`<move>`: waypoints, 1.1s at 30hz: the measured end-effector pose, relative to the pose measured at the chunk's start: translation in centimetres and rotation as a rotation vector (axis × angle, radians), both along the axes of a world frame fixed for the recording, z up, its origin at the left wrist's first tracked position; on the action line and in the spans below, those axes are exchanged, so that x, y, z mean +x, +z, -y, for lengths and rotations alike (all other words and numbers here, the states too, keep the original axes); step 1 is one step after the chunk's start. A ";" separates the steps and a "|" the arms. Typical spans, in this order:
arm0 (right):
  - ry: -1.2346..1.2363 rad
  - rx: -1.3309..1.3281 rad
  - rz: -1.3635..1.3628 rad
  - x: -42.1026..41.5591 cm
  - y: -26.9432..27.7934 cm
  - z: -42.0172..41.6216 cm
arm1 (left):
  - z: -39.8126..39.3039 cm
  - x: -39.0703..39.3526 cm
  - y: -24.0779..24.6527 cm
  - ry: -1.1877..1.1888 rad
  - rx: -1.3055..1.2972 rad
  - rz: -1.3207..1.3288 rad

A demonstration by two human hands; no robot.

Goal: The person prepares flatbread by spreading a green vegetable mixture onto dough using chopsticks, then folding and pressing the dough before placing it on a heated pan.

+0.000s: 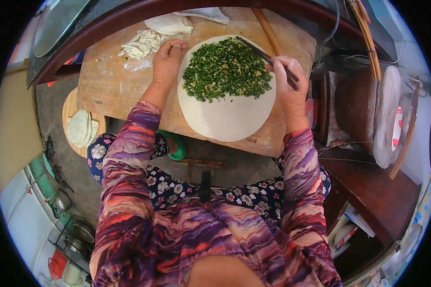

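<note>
A round, thin sheet of dough (226, 120) lies on the wooden board before me. Chopped greens with small pale yellowish bits (226, 70) cover its far part, while the near part is bare dough. In my right hand (291, 77) is a pair of dark chopsticks (255, 48), their tips in the greens near the far right rim. White flour dusts that hand's fingers. My left hand (168, 59) is at the sheet's left rim with its fingers curled and thumb close to them; whether it pinches the rim is not clear.
The wooden board (122, 89) also bears dough strips (142, 43), a dough lump (168, 24) and a rolling pin (267, 30) at the back. Folded flatbreads (82, 127) rest on a round wooden stool (72, 102) at left. A dark red curved edge (129, 21) arches over the board's far side.
</note>
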State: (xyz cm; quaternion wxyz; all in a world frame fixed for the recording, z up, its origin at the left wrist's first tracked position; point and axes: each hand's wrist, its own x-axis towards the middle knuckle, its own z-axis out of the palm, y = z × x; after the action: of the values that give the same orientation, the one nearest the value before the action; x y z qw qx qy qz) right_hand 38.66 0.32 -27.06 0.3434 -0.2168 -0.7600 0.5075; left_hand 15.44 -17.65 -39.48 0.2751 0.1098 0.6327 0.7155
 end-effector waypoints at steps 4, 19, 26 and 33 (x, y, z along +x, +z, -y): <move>-0.035 -0.072 -0.014 0.1 0.7 0.6 | 0.1 0.0 0.0 0.021 0.050 0.045; 0.007 0.009 0.039 0.6 1.8 1.1 | 0.0 0.4 0.7 -0.010 0.000 -0.015; -0.188 -0.425 -0.007 3.6 3.3 0.8 | 1.1 0.9 3.2 -0.054 -0.147 -0.119; -0.205 -0.491 0.043 4.4 2.8 0.7 | 3.1 -0.5 9.0 -0.068 -0.143 -0.029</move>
State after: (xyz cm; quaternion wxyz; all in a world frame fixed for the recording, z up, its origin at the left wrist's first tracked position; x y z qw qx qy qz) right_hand 43.04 -0.34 -24.25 0.3140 -0.3802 -0.5951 0.6346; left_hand 14.94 -20.80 -30.47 0.2972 0.1215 0.6819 0.6572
